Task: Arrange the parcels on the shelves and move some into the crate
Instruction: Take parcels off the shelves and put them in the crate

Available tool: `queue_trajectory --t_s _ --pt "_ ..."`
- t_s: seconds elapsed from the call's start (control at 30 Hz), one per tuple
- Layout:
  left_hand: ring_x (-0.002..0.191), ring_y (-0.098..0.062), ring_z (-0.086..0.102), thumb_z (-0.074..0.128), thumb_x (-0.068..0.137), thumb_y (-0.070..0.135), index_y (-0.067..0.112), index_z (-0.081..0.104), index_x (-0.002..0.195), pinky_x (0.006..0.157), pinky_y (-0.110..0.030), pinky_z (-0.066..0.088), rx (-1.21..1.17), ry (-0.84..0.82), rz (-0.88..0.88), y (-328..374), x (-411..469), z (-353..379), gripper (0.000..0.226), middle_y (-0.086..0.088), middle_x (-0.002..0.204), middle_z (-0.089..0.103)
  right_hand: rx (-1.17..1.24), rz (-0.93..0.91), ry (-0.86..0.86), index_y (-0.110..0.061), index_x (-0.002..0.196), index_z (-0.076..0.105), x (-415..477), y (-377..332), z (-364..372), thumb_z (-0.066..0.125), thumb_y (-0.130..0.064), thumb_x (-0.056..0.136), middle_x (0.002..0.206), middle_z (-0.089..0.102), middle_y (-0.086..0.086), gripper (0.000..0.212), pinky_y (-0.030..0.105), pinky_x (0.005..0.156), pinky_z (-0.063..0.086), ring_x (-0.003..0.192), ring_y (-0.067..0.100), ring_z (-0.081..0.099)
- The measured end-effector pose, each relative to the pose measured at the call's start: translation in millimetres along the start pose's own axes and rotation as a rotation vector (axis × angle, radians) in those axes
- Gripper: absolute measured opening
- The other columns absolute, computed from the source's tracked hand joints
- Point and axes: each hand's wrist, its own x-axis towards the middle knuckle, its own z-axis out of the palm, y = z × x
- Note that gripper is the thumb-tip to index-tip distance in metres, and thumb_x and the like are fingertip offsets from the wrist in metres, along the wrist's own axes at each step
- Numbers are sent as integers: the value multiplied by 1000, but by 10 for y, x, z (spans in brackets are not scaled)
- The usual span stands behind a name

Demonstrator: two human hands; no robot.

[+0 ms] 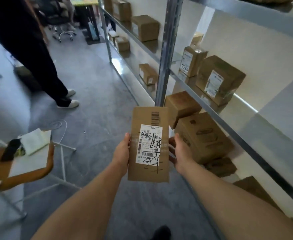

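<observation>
Directly below the grey metal upright (pixel 166 58) of the shelving, a flat parcel (pixel 148 172) of brown cardboard is held level over the grey floor (pixel 99 75), its far short edge just in front of the upright's foot. A white label (pixel 149 143) with barcodes and black handwritten marks lies face up on it; a printed barcode sits nearer the upright.

The left grip (pixel 123 153), a bare hand, clasps the long edge left of the upright's line, thumb on the top face and fingers hidden beneath. The right grip (pixel 180 153) grasps the opposite long edge, its fingers (pixel 171 153) curling under the cardboard and the thumb lying along the rim.

Right of the upright, on the middle shelf, stand a labelled box (pixel 219 80) and, behind it, a taller box (pixel 192 61) bearing handwritten digits. Below and right of the upright, on the lower shelf, a plain box (pixel 181 106) is just beside a large printed box (pixel 202 135).

Left of the upright, a small box (pixel 148 73) rests on the lower shelf and a bigger box (pixel 145 27) on the shelf above.

Far left of the upright, a person in dark trousers (pixel 38 58) and white shoes (pixel 71 103) stands on the floor. Well below and left of the upright, an open notebook (pixel 35 141) lies on a small wooden table (pixel 38 172).
</observation>
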Motion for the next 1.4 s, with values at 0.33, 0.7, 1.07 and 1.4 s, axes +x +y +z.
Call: queue_trajectory --t_s 0.33,0.7,1.07,1.4 --pt "81 -12 73 40 99 59 19 75 97 78 -36 53 -210 320 -44 -561 -542 -1733 53 5 84 78 -194 75 -260 -5 109 62 -345 960 1347 40 -43 108 85 69 11 44 33 68 47 76 21 64" --pt "97 -26 73 35 100 60 17 77 108 94 -44 53 -658 645 -100 -1326 -1296 -2907 61 -9 108 76 -584 180 -616 -3 111 65 -776 1877 2583 39 -39 109 82 71 7 44 43 86 49 86 25 63" --pt "95 -27 73 46 84 72 29 76 105 94 -48 53 -932 1072 -137 -1838 -1514 -2773 56 -3 100 78 -1014 224 -872 -14 105 72 -848 2421 3115 43 -47 105 96 77 10 44 47 85 60 87 25 73" --pt "108 -24 65 42 73 82 28 73 112 105 -49 43 -1071 1153 -212 -2183 -1435 -2790 73 0 112 74 -1249 94 -937 -27 98 75 -756 2911 3311 36 -68 88 103 77 5 58 54 99 53 101 28 72"
